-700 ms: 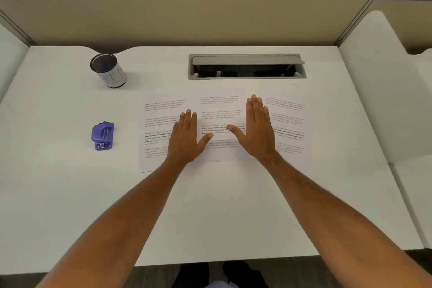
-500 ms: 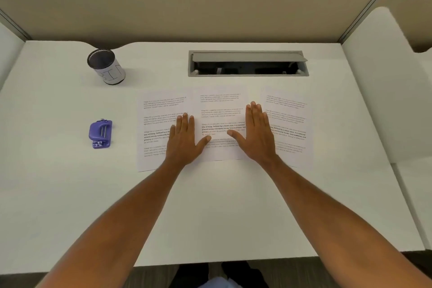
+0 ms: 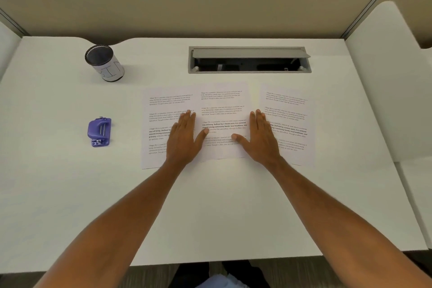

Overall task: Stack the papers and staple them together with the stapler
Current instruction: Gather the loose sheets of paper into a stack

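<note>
Head view, left to right. Purple stapler [image 3: 99, 132] lies at 9 o'clock from the papers, well apart from them and untouched; mesh cup [image 3: 104, 63] stands at 10 o'clock. Three printed sheets lie in a row on the white desk [image 3: 222, 206], not yet stacked.

- Left sheet [image 3: 159, 124]: left hand [image 3: 183, 138] lies flat over its right edge, fingers straight and together, thumb splayed onto the middle sheet [image 3: 222, 110].
- Right hand [image 3: 263, 138]: same flat pose, straddling the seam between middle sheet and right sheet [image 3: 289, 119]. Neither hand pinches anything.

Risks as I judge them:
- Palms sliding inward could drag the middle sheet along or buckle it, since each hand bears on two sheets at once.
- Outer sheets may pivot under a single palm, so the stack ends up skewed and the staple catches only some corners.
- Fetching the stapler frees one hand; a loose stack may shift.
- Open cable hatch [image 3: 249, 59] at 12 o'clock: a sheet pushed away could slip in.
</note>
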### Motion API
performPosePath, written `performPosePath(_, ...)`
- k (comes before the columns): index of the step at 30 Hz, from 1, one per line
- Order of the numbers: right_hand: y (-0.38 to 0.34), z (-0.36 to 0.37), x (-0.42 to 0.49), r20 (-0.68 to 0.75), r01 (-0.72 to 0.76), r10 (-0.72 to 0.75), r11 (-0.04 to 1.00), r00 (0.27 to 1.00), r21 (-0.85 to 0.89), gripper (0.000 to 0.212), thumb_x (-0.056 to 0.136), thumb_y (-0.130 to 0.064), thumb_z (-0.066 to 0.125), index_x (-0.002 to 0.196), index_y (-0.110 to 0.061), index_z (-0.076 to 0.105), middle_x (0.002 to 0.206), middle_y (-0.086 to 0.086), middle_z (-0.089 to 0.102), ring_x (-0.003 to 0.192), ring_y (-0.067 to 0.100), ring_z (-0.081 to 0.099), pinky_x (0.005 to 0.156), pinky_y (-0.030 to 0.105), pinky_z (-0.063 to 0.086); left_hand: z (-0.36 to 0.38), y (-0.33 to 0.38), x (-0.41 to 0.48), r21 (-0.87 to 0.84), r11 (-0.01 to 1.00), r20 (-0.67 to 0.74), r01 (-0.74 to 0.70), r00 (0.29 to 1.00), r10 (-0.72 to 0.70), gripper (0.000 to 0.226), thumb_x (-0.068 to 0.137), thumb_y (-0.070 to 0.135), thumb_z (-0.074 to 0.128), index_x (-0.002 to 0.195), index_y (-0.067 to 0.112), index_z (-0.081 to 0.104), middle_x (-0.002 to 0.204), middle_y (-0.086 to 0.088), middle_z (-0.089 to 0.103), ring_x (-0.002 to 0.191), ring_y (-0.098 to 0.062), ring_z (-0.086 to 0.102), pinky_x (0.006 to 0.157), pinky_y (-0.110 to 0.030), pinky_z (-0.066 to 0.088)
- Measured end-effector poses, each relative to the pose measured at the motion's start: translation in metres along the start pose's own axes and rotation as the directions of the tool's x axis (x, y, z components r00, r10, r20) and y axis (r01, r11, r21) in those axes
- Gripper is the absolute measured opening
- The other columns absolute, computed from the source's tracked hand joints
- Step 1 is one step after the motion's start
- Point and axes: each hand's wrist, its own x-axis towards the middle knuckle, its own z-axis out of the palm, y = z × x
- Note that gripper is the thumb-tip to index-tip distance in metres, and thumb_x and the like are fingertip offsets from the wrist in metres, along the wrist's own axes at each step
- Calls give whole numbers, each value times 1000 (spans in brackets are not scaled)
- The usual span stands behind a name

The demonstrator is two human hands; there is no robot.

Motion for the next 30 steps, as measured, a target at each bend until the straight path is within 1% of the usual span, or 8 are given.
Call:
performPosePath(2,11,-7,2,-27,-18,19,1000,999,12,113,97,-84,34,172,-4,8,182,20,3,169,35,2,137,52,11,-5,-8,-2,-32,996,-124,79,989,-83,68,111,50,50,163,8,42,174,-14,39,164,-34,31,132,-57,30)
performPosePath(4,27,-13,4,-55,-73,73,997,996,15,111,99,-84,34,173,-6,6,182,19,0,169,35,-1,137,52,7,-10,-19,-1,-24,982,-200,185,962,-186,61,111,43,52,159,6,47,170,-18,44,162,-39,33,129,-61,32)
performPosePath(7,50,-21,4,-65,-188,189,982,980,28,112,98,-84,36,173,-6,8,182,20,0,169,37,-1,136,52,4,-20,-33,2,5,940,-214,342,918,-334,59,109,41,52,155,5,50,168,-19,45,161,-44,32,125,-61,35)
performPosePath(9,60,-23,4,-20,-231,232,971,973,55,113,98,-84,37,173,-5,9,181,21,-1,169,37,-2,137,54,5,-22,-37,4,1,914,-179,406,899,-400,59,108,42,52,153,3,50,166,-20,47,158,-44,35,121,-62,39)
performPosePath(13,63,-21,2,61,-221,217,972,974,77,111,99,-82,39,173,-6,6,182,17,-6,169,32,-7,137,52,2,-17,-36,2,10,918,-136,395,910,-391,57,109,44,50,150,4,55,167,-21,45,156,-42,38,121,-59,37)
performPosePath(25,32,-16,5,66,-112,105,988,992,104,104,102,-78,41,173,-8,11,183,11,-3,170,26,-7,137,47,3,-9,-4,2,-6,966,-81,257,963,-256,56,108,47,54,148,8,59,166,-17,48,152,-39,43,118,-56,40)
performPosePath(27,34,-19,4,30,-123,120,983,992,138,99,104,-74,45,172,-8,18,183,12,5,170,27,-1,137,47,8,-11,-3,2,-73,959,-122,273,952,-280,51,108,42,58,146,8,62,164,-16,49,151,-39,45,119,-55,41)
performPosePath(30,45,-28,5,-118,-215,244,953,963,214,78,107,-53,58,164,-5,38,175,20,30,164,35,25,130,52,30,-21,-8,4,-228,904,-177,362,897,-405,44,106,31,62,144,9,64,156,-16,52,145,-40,49,114,-54,47)
